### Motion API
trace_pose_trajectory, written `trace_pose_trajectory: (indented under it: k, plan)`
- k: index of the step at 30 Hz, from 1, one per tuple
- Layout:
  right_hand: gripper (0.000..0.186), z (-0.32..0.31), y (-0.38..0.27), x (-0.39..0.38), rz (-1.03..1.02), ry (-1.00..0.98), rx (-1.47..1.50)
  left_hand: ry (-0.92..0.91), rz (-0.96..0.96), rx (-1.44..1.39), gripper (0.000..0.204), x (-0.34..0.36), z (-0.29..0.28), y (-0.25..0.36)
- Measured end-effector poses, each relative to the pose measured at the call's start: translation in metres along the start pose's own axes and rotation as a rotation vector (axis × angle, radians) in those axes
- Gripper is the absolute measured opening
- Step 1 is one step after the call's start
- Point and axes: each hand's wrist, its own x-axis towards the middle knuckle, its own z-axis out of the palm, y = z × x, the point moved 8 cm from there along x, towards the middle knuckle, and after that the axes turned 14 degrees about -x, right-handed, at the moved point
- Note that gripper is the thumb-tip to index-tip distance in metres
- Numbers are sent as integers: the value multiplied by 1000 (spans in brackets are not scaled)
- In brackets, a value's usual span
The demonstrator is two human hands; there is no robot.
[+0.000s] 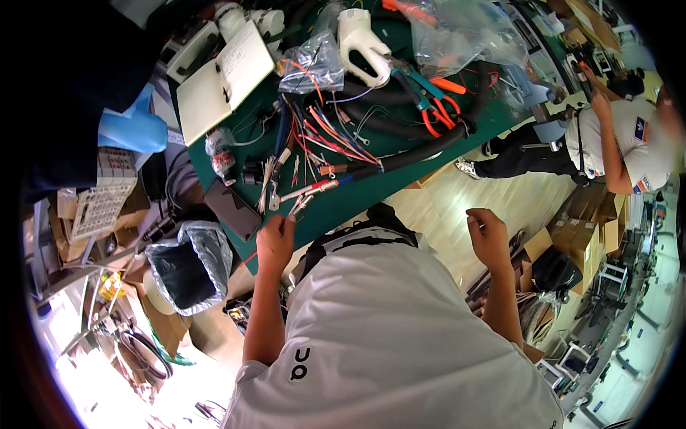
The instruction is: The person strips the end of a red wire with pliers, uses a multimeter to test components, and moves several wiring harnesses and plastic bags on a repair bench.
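Note:
My left hand is closed at the front edge of the green table, just below metal-tipped cable ends; what it grips is hard to make out, and a thin red wire runs below it. A black phone lies left of that hand. Bundled colored wires, a black sleeved cable, a white cutout tool body and orange-handled cutters lie farther back. My right hand hangs off the table edge, loosely curled with thumb and fingers apart, holding nothing.
An open notebook and a plastic bottle sit on the table's left. A lined bin stands on the left floor. Another person at the right holds a dark object. Cardboard boxes are stacked at the right.

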Motion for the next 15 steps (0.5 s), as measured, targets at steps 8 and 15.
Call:
trace_pose_trajectory:
  k: [8,15]
  plan:
    - [20,11,12,-6,33,-94,-66,-28,198,33,33,20,16,30]
    - [23,10,25,-15,100,-103,-78,-125,221,35,32,32,34,60]
